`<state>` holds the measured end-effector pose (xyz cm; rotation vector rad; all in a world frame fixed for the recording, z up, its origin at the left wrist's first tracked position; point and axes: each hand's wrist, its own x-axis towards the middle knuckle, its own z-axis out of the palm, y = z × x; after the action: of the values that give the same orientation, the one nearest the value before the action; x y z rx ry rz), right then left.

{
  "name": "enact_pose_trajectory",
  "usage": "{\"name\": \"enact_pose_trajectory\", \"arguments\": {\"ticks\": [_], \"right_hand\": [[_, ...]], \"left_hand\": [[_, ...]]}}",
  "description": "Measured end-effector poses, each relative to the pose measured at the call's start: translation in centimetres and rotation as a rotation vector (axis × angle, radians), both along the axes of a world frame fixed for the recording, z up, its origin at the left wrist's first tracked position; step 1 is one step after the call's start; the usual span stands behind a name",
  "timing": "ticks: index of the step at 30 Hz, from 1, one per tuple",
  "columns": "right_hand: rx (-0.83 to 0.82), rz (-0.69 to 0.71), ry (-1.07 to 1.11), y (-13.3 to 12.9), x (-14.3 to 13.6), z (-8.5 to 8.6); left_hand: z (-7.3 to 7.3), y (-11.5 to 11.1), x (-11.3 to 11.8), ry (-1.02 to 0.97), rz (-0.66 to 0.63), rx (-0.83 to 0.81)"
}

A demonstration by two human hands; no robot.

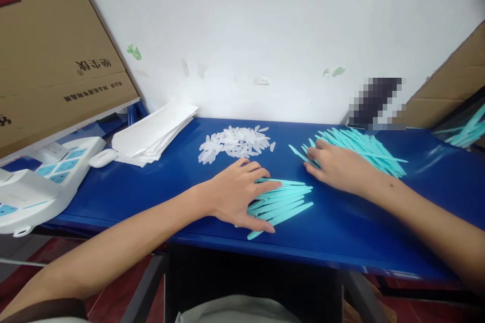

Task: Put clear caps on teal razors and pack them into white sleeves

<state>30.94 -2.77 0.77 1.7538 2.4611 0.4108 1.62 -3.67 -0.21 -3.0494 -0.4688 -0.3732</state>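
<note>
My left hand (242,194) rests on a small bundle of slim turquoise sticks (290,204), shaped like eyebrow razors, near the table's front edge. Its fingers are spread, thumb along the near side and fingertips on the far side. My right hand (331,164) is at the left end of a bigger pile of the same sticks (375,154). Its fingers are curled, with thumb and fingertips closed around one or more sticks; how many is hidden. Behind my left hand lies a heap of small translucent white pieces (238,142), shaped like blade caps.
On the blue table (151,197), white paper sleeves (155,131) lie at the back left, beside a white rounded gadget (103,158) and a white power strip (79,166). A cardboard box (60,60) leans at left. A pixelated object (375,103) stands against the wall.
</note>
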Motion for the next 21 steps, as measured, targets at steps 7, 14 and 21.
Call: {"name": "enact_pose_trajectory", "arguments": {"ticks": [7,14,21], "right_hand": [[-0.032,-0.067,-0.004,2.6,0.6,0.6],[0.015,0.131,0.5,1.8,0.6,-0.2],[-0.627,0.165,1.545,0.1,-2.7,-1.1]], "left_hand": [[0.8,-0.3,-0.2,0.042,0.014,-0.126],[0.6,0.0,-0.3,0.031,0.051,-0.137],[-0.2,1.2,-0.5,0.021,0.083,-0.094]]}}
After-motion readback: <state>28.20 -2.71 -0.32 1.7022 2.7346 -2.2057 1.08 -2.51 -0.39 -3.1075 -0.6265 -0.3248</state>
